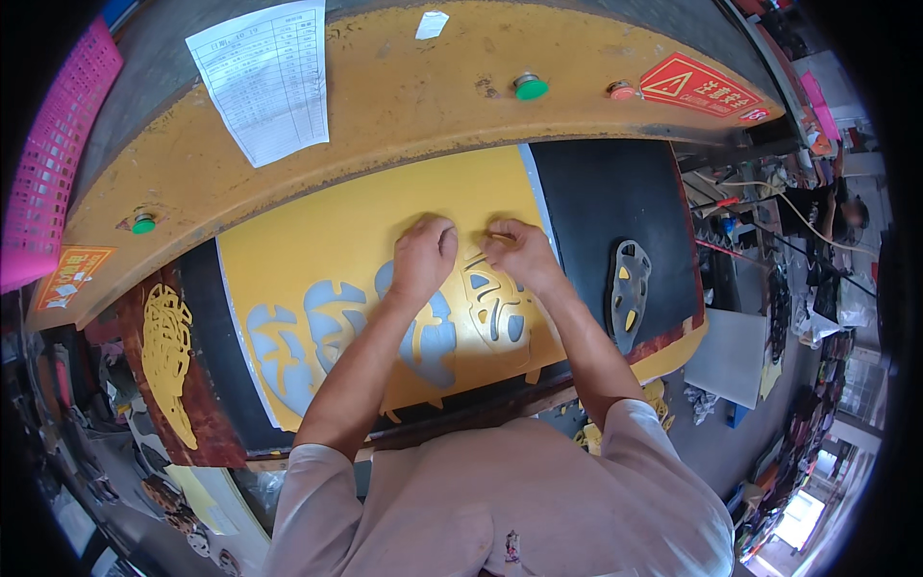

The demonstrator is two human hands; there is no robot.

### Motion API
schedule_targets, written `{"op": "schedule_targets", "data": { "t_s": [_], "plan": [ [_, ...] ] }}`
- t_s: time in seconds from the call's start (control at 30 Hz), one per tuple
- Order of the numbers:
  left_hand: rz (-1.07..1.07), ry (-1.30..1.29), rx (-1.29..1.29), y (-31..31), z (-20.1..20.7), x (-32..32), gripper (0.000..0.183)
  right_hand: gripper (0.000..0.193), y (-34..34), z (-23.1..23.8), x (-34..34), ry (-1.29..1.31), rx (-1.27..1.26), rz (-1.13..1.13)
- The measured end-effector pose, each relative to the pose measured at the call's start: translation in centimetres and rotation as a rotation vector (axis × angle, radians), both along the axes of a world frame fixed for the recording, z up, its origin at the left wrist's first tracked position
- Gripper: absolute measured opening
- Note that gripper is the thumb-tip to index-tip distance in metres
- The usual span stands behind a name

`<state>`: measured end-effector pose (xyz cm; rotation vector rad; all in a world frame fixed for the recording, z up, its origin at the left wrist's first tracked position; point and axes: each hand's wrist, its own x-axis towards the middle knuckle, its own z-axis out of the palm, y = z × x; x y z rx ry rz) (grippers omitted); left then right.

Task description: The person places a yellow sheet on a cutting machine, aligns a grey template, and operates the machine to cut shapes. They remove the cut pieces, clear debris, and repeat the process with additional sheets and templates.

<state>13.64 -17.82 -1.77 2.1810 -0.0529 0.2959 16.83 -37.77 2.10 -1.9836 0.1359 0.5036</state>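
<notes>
A yellow sheet (356, 221) lies across the black press bed. Above its middle is my left hand (425, 255), its fingers curled closed; what they hold, if anything, is hidden. Close by on the right, my right hand (517, 248) has its fingers bent together at the top of a sole-shaped cut piece (495, 313), which still sits in the sheet. Whether the fingertips grip its edge cannot be made out. Left of that piece, sole-shaped openings (332, 313) show a grey surface beneath. A dark metal cutting die (628, 288) rests on the black bed (606, 183) to the right.
Yellow cut-out pieces (168, 356) are piled at the bed's left end. A yellow press beam (404, 87) with green buttons (530, 87) and a taped paper (269, 82) spans the far side. A pink basket (58, 144) stands far left. A grey board (726, 356) is at right.
</notes>
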Motion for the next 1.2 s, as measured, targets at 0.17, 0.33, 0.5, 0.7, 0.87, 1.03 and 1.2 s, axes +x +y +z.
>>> {"op": "schedule_targets", "data": {
  "t_s": [0.17, 0.33, 0.5, 0.7, 0.87, 1.03, 1.2],
  "plan": [
    [-0.005, 0.100, -0.023, 0.2, 0.6, 0.8, 0.012, 0.046, 0.9, 1.6, 2.6, 0.272, -0.022, 0.110],
    [-0.152, 0.270, 0.385, 0.4, 0.9, 3.0, 0.013, 0.041, 2.2, 3.2, 6.8, 0.326, -0.405, 0.460],
    [-0.055, -0.270, 0.533, 0.4, -0.4, 4.9, 0.009, 0.043, 3.4, 4.1, 7.0, 0.173, -0.659, 0.565],
    [-0.008, -0.277, 0.540, 0.2, -1.3, 5.1, 0.010, 0.031, 2.8, 4.2, 5.6, 0.124, -0.511, 0.621],
    [0.026, -0.250, 0.551, 0.2, -1.3, 5.5, 0.014, 0.031, 1.2, 1.9, -0.4, -0.543, -0.482, 0.711],
    [0.049, -0.261, 0.577, 0.1, -1.6, 5.7, 0.014, 0.030, 0.8, 0.9, -2.7, -0.629, -0.496, 0.757],
    [0.054, -0.260, 0.567, 0.0, -1.8, 5.5, 0.013, 0.019, 1.5, 1.1, -3.5, -0.740, -0.504, 0.899]
  ]
}}
